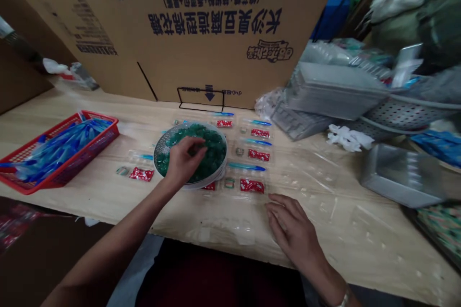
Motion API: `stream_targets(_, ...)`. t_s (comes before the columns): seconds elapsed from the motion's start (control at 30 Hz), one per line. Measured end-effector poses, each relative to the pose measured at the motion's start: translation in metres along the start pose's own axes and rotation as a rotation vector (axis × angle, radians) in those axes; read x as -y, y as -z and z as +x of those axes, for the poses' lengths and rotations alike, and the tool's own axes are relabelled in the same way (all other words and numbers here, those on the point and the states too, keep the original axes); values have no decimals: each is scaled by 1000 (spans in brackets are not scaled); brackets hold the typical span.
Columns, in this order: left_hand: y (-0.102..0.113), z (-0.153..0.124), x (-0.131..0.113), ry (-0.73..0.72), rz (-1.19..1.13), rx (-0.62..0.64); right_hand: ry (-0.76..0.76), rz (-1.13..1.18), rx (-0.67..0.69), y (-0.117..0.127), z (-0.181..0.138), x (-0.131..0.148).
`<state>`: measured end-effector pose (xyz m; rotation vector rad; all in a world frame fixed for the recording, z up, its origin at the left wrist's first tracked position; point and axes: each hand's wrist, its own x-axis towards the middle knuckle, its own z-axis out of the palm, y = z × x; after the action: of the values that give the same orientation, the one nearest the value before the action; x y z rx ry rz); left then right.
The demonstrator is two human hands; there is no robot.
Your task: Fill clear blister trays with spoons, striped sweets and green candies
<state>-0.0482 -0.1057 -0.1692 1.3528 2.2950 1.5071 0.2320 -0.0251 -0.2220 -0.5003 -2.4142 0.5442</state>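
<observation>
Where the pale wooden desk reaches its far side, a large brown cardboard box with dark printed characters stands. A red plastic openwork basket of blue pens sits at left; right of it, a round, pale perforated bowl holds translucent green pieces. Over these the left hand bends its fingers toward the thumb, nearly closed; whether they pinch anything I cannot tell. The right hand lies nearer, fingers loosely spread and gripping nothing visible, beside clear plastic trays bearing shiny red packets and slim blue pens.
</observation>
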Motion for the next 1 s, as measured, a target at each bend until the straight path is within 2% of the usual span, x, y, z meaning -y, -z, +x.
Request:
stream_targets(0.07, 2, -21, -9, 250, -409, 54, -55, 134, -28, -2, 9, 12)
stream_targets(0.13, -3, -45, -23, 467, -697, 227, -103, 275, -41, -6, 22, 27)
stream_targets(0.2, -11, -67, -35, 599, -849, 358, -123, 390, -33, -11, 35, 40)
stream_targets(0.27, -19, -83, -42, 661, -937, 395, -126, 478, -5, -17, 43, 49)
stream_targets(0.43, -27, -96, -40, 651, -1015, 346, -212, 589, 102, -21, 41, 55)
stream_targets(0.53, -28, -99, -38, 638, -986, 335, -304, 627, 98, -22, 36, 55)
stream_targets(0.73, -29, -105, -40, 594, -895, 412, -548, 854, 119, -29, 30, 52)
stream_targets(0.93, -29, -107, -40, 642, -877, 330, -557, 919, 131, -31, 23, 48)
stream_targets(1.0, -28, -107, -40, 687, -885, 354, -548, 973, 151, -31, 21, 45)
